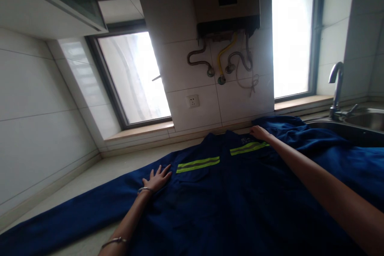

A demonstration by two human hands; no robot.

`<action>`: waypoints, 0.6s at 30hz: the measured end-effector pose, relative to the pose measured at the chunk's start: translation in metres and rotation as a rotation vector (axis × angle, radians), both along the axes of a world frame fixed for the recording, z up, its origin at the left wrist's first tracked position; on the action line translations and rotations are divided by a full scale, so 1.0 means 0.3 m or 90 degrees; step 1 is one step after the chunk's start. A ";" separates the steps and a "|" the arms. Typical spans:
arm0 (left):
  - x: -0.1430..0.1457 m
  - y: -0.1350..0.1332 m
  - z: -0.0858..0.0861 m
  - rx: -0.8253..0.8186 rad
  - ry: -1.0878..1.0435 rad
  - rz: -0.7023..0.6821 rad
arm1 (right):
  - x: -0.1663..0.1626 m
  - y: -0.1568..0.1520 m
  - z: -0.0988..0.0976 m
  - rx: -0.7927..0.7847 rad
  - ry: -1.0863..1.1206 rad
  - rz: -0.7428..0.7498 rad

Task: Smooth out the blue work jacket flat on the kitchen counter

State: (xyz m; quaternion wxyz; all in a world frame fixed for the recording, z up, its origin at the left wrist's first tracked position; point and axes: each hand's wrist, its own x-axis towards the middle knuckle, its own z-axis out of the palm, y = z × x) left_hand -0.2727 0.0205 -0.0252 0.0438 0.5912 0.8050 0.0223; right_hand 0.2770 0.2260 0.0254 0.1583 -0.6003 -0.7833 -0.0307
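A dark blue work jacket (210, 200) with yellow-green reflective strips across the chest lies spread over the counter, collar toward the wall. My left hand (157, 180) rests flat on it, fingers spread, where the left-hand sleeve joins the body. That sleeve stretches out toward the lower left. At the other shoulder, my right hand (260, 132) has its fingers drawn together on the fabric near the collar. Beyond that hand, the right-hand sleeve lies bunched and wrinkled toward the sink. The jacket's lower part runs out of view at the bottom.
A sink (364, 119) with a chrome faucet (337, 88) stands at the right, beside the bunched cloth. Pale counter (129, 160) shows along the tiled wall. Above hang a water heater (225, 0) and its pipes, between two windows; a cabinet (54, 4) overhangs the upper left.
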 end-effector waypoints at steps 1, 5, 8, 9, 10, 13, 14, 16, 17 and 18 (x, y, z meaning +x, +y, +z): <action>0.002 -0.001 0.002 0.000 -0.001 0.000 | 0.015 0.009 0.005 -0.003 0.011 -0.017; 0.007 -0.004 0.005 0.003 0.003 0.001 | 0.070 0.040 0.018 -0.011 0.045 -0.102; 0.009 -0.005 0.006 0.002 0.003 0.002 | 0.077 0.044 0.012 -0.019 0.050 -0.130; 0.009 -0.005 0.007 0.001 0.002 0.002 | 0.073 0.042 0.010 -0.018 0.048 -0.130; 0.010 -0.006 0.008 0.000 0.001 0.002 | 0.068 0.039 0.010 -0.013 0.044 -0.127; 0.013 -0.008 0.012 -0.005 0.002 0.003 | 0.068 0.024 0.029 0.010 0.025 -0.112; 0.014 -0.009 0.013 -0.008 0.004 0.002 | 0.079 0.017 0.041 0.017 0.017 -0.109; 0.014 -0.010 0.014 -0.014 0.014 -0.004 | 0.123 -0.002 0.067 0.023 0.001 -0.110; 0.014 -0.010 0.014 -0.017 0.018 -0.008 | 0.154 -0.013 0.079 0.019 -0.008 -0.110; 0.013 -0.010 0.014 -0.018 0.023 -0.011 | 0.192 -0.027 0.087 0.012 -0.014 -0.113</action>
